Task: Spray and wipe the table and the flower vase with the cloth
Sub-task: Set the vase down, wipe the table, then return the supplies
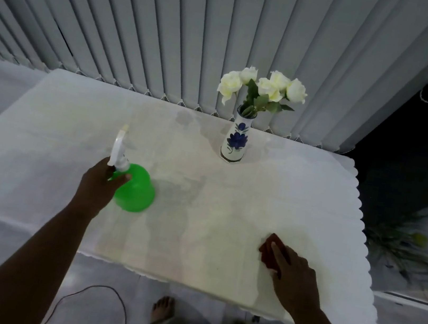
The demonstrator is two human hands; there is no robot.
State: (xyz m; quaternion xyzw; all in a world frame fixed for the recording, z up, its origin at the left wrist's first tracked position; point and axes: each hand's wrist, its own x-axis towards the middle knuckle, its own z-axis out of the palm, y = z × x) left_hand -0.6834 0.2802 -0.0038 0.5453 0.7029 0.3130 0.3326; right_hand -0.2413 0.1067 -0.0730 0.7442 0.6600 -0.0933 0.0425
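The table (42, 153) is covered with a white cloth with a scalloped edge. My left hand (99, 186) grips the neck of a green spray bottle (134, 191) with a white trigger head, held just above or on the table left of centre. My right hand (293, 276) presses a dark red cloth (269, 250) flat on the table at the front right. A white flower vase (233, 142) with blue flower patterns stands upright at the back of the table. It holds white roses (265, 86).
Grey vertical blinds (171, 30) hang right behind the table. A potted plant (400, 245) sits on the floor to the right. A black cable (93, 291) lies on the floor below the front edge, near my bare feet (163, 309).
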